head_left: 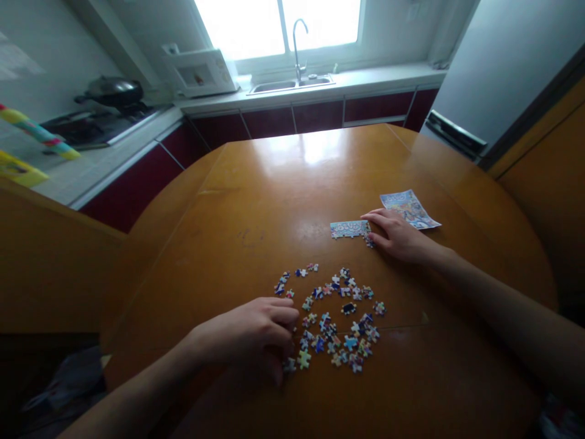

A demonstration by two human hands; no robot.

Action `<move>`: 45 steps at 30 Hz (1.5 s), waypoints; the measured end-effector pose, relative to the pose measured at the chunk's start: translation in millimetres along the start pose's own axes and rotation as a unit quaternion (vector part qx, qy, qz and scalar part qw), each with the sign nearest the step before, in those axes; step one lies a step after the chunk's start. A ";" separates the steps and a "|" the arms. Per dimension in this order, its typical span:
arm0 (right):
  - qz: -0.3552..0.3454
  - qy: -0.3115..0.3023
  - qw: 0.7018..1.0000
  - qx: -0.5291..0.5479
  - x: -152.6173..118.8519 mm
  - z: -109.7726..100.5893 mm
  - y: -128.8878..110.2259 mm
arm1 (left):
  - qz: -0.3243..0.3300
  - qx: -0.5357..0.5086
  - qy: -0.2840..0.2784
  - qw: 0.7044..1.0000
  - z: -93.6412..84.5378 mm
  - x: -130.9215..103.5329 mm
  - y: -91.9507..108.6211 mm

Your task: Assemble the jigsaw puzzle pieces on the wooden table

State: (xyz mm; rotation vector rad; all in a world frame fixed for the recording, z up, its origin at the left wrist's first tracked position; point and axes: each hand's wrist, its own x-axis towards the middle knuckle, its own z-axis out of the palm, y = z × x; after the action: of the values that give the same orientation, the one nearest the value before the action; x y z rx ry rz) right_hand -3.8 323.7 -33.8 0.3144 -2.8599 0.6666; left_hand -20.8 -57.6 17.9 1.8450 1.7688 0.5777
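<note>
Loose jigsaw pieces (320,344) lie scattered in a rough cluster on the wooden table. My left hand (262,332) rests at the cluster's left edge, palm down. Its fingers are loosely bent, the thumb sits apart from them, and no piece shows in its grasp. Farther away on the right is a joined strip of jigsaw puzzle (348,229), a few pieces hanging down at its right end. My right hand (397,236) has its index finger and thumb around that right end. Partly under this hand lies a printed picture sheet (414,210).
The round-sided wooden table (192,244) fills the middle. Behind it runs a counter with a sink (274,87), a faucet (297,52) and a white microwave (201,73). A pan (114,91) stands on the stove at left. A fridge (507,67) is at right.
</note>
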 end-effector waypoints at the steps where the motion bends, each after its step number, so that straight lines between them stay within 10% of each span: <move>1: 0.000 0.001 1.000 0.001 0.0 -0.2 -0.1 | -0.005 -0.007 0.006 1.000 -1.7 -1.8 -0.9; 22: 0.001 0.010 1.000 0.008 0.2 0.6 -0.3 | -0.092 0.024 0.164 0.982 -7.7 -9.9 -22.2; 45: -0.003 0.013 1.000 0.011 0.2 0.7 0.8 | -0.071 0.003 0.135 0.988 1.0 -6.0 -24.8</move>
State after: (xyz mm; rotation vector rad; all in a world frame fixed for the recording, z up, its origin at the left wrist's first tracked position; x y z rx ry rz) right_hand -4.3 324.0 -34.7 0.3140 -2.8281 0.6978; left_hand -39.8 -63.2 1.9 1.6905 2.0581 0.7979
